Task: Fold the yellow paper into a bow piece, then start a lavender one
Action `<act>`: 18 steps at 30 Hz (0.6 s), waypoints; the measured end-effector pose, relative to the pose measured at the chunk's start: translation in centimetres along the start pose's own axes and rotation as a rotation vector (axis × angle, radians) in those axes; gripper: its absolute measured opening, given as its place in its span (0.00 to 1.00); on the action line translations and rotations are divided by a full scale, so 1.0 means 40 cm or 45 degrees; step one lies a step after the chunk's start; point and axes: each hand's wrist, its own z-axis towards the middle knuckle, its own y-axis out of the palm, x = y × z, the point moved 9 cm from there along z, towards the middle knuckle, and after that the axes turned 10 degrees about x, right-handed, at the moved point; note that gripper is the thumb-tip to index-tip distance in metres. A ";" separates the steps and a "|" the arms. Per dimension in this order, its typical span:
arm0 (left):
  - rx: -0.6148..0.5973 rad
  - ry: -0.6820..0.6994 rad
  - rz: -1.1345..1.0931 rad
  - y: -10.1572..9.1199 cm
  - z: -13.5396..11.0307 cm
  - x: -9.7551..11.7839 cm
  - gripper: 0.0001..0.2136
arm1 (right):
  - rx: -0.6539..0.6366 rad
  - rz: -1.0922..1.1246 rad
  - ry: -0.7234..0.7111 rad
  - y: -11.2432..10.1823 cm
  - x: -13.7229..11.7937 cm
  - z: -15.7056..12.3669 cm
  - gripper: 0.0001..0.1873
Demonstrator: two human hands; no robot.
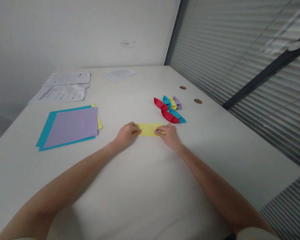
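A strip of folded yellow paper (147,129) lies flat on the white table, its long side running left to right. My left hand (128,132) pinches its left end, thumb and fingers closed at the edge. At the right end, my right hand (169,134) is closed on the paper too, with a small gap between thumb and forefinger. Just beyond my right hand sit several folded paper pieces: a red one (170,116), a blue one (179,116), another red one (160,103), a yellow one (173,103) and a purple one (177,102).
To the left lies a stack of paper sheets, a purple sheet (73,127) over blue sheets (45,131) and a yellow one (99,124). Printed pages (62,92) and a further printed sheet (120,75) lie farther back. Window blinds (230,60) border the table's right side.
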 end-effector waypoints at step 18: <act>-0.014 0.099 0.111 -0.003 -0.009 0.019 0.09 | -0.005 -0.067 -0.130 -0.006 -0.028 -0.009 0.09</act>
